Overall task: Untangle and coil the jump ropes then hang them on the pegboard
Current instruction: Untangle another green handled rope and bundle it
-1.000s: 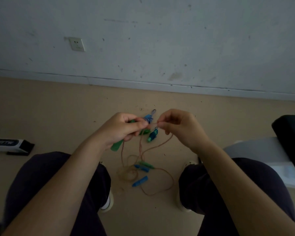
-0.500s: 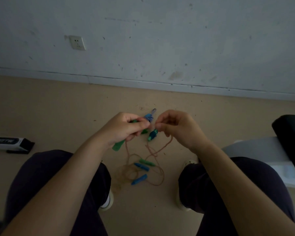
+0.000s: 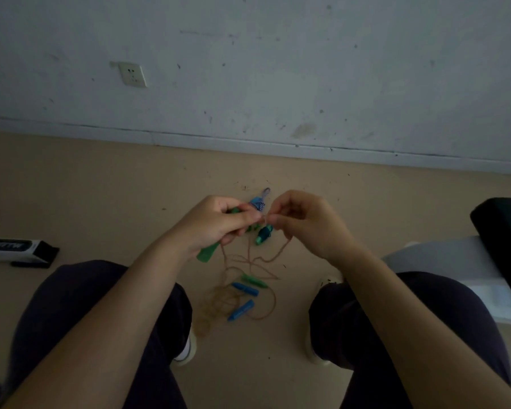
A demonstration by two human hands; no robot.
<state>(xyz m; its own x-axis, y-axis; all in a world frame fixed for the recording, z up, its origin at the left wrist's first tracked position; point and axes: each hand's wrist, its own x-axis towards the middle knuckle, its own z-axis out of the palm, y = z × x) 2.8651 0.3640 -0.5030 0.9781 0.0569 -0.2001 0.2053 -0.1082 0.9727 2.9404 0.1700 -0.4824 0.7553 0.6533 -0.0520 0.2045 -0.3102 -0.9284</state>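
**Rope tangle held over floor, dim light**

I cannot trace which tan cord [image 3: 250, 255] joins which handle; the knot is hidden between the fingertips. Left hand [image 3: 216, 224] is curled around a green handle [image 3: 208, 252] just left of the tangle. Right hand [image 3: 304, 222] pinches cord at the knot. A teal handle [image 3: 263, 235] dangles below the knot. Loose coils, one green [image 3: 254, 280] and two blue handles [image 3: 241, 309] lie on the floor [image 3: 101, 202] beneath.

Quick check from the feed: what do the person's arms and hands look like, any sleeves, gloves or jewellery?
Both forearms are bare up to the frame edge, no sleeves showing. The left hand and right hand wear no gloves; no rings, watch or bands visible. Dim light blurs fine detail.
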